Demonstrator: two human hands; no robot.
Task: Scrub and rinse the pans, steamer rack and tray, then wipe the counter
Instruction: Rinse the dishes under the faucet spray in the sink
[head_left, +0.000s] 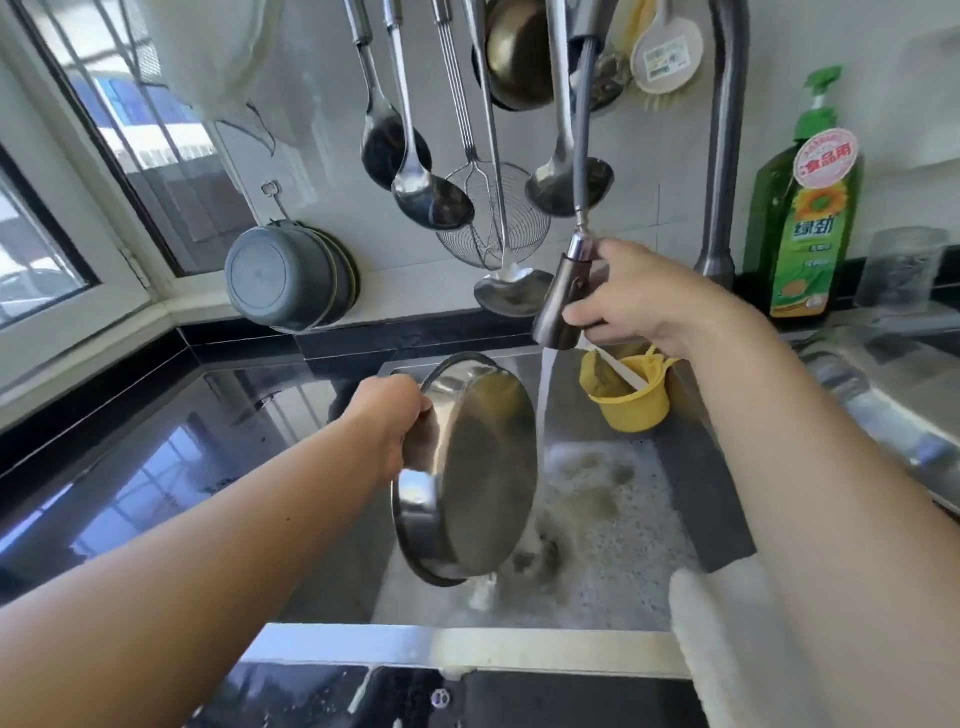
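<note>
Stainless sink rim (363, 644) runs across the near edge, w/ a pale cloth (722, 649) draped over it at near right. Just beyond, over the sink basin, the steel pan (467, 467) hangs tipped on edge, its round face turned right toward the water and its long axis running near-to-far, low end nearest. Left hand (387, 421) grips the pan's far-left rim, fingers curled over the edge, so the pan lies right of and below that grip. Foamy water (587, 483) sits in the basin to the pan's right. Farther and higher, right hand (639, 296) is clenched round the pull-out spray head (558, 306), hose trailing up to the faucet (722, 156). The stream (543, 395) falls just beside the pan's far-right rim; can't tell if it touches the face. Judgement: rinse step; next move prob. needs the spray swung left or the pan tilted further into the stream, since the right hand is nearer the water than the pan face. Yellow cup (631, 400) sits in the sink's far right corner; soap bottle (802, 208) stands beyond on the counter.
</note>
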